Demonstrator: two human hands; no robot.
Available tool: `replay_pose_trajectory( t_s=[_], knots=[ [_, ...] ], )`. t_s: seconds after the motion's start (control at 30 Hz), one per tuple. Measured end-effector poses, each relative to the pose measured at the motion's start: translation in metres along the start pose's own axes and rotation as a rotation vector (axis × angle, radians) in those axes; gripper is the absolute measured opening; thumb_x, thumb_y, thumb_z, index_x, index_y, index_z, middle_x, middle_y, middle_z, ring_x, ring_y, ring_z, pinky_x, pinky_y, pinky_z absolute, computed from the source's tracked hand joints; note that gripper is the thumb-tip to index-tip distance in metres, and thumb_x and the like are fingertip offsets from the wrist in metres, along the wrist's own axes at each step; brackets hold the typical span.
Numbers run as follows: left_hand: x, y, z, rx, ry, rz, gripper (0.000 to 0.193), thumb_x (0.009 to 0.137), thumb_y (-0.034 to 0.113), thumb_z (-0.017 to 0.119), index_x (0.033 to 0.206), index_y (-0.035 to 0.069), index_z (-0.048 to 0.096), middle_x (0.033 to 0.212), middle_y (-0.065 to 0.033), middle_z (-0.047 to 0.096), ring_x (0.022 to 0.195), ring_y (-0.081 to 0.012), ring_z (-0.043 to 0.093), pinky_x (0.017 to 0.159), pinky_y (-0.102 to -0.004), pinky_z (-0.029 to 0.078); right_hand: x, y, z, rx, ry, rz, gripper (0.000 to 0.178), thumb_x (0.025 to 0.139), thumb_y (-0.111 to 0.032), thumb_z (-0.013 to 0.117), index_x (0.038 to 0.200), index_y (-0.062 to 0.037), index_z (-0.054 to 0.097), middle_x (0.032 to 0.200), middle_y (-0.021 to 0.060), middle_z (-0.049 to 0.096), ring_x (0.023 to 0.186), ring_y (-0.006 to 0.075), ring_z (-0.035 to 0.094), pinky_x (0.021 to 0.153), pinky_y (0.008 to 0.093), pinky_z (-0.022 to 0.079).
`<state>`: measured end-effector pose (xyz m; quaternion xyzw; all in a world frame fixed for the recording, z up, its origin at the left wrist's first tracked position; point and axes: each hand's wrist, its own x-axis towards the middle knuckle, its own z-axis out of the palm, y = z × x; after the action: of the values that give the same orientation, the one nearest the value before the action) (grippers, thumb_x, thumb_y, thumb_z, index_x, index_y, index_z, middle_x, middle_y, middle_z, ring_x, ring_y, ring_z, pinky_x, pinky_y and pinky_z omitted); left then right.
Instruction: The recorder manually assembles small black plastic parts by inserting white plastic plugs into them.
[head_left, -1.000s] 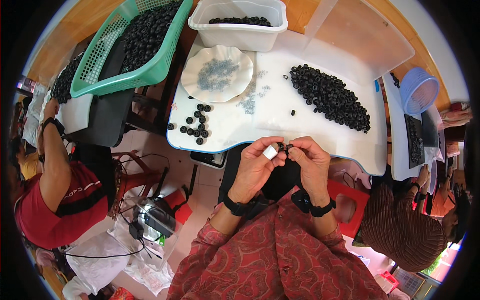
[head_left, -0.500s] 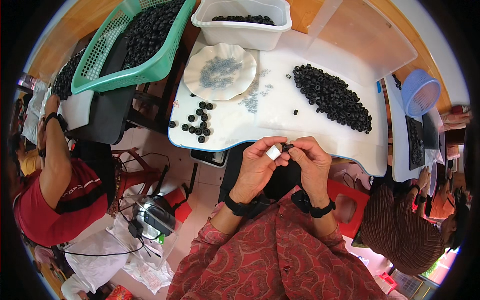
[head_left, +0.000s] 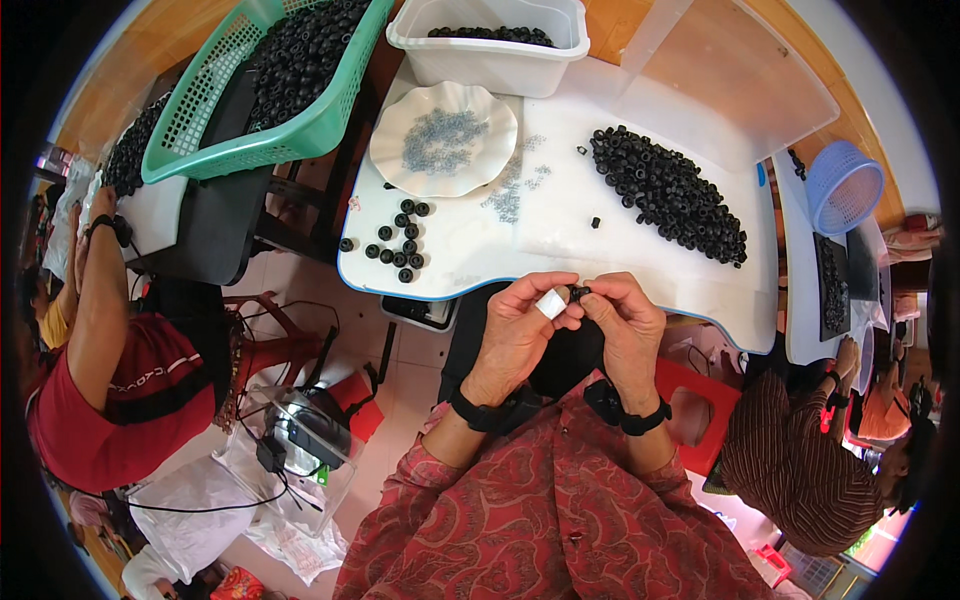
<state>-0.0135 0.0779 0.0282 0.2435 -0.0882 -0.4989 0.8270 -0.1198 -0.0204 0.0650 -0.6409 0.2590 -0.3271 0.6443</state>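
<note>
Just off the table's front edge, my left hand (head_left: 512, 338) and my right hand (head_left: 630, 325) meet, fingertips pinched on one small black round part (head_left: 577, 293). My fingers hide much of it. A white wrap (head_left: 549, 304) sits around a digit of my left hand. Ahead to the left, several black round pieces (head_left: 386, 233) stand loosely grouped on the white table (head_left: 560, 250). A heap of black ring-like parts (head_left: 670, 195) lies to the right. Tiny clear pieces (head_left: 440, 140) fill the middle of a scalloped white plate (head_left: 398, 172), and more are scattered beside it.
A white tub (head_left: 480, 70) of black parts stands at the back. Left of it is a green basket (head_left: 220, 165) heaped with black pieces. A clear panel (head_left: 740, 75) rises at the back right. People work at the left (head_left: 130, 370) and right (head_left: 790, 460); a red stool (head_left: 705, 410) is near my right side.
Both hands keep their pinch on the small black part, with barely any shift. The person at the left has moved an arm slightly.
</note>
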Motion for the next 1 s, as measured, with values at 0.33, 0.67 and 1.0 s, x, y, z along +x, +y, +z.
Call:
replay_pose_trajectory(
  t_s=[0.33,0.67,1.0],
  knots=[
    [0.000,0.001,0.004,0.037,0.023,0.002,0.022,0.097,0.004,0.059,0.117,-0.002,0.064,0.104,-0.0096,0.068,0.085,-0.0137,0.066,0.074,-0.0258,0.056,-0.001,-0.002,0.002,0.041,0.006,0.033,0.012,0.088,0.004,0.068,0.100,0.0020,0.068,0.098,0.0046,0.062,0.088,0.0113,0.062,0.080,0.0231,0.050],
    [-0.002,0.003,0.004,0.143,0.040,0.019,0.021,0.096,0.003,0.060,0.115,-0.002,0.066,0.100,-0.0080,0.068,0.082,-0.0132,0.066,0.072,-0.0248,0.056,-0.001,-0.007,0.002,-0.239,-0.020,-0.125,0.013,0.085,0.005,0.069,0.097,0.0021,0.067,0.096,0.0068,0.062,0.084,0.0126,0.063,0.075,0.0236,0.051],
    [-0.003,0.005,0.003,0.268,0.100,0.041,0.021,0.094,0.002,0.062,0.114,-0.003,0.066,0.089,-0.0085,0.069,0.074,-0.0122,0.066,0.067,-0.0241,0.056,0.001,-0.013,-0.001,-0.470,-0.038,-0.243,0.014,0.081,0.004,0.073,0.094,-0.0002,0.068,0.088,0.0079,0.066,0.077,0.0147,0.064,0.067,0.0254,0.051]
  ],
)
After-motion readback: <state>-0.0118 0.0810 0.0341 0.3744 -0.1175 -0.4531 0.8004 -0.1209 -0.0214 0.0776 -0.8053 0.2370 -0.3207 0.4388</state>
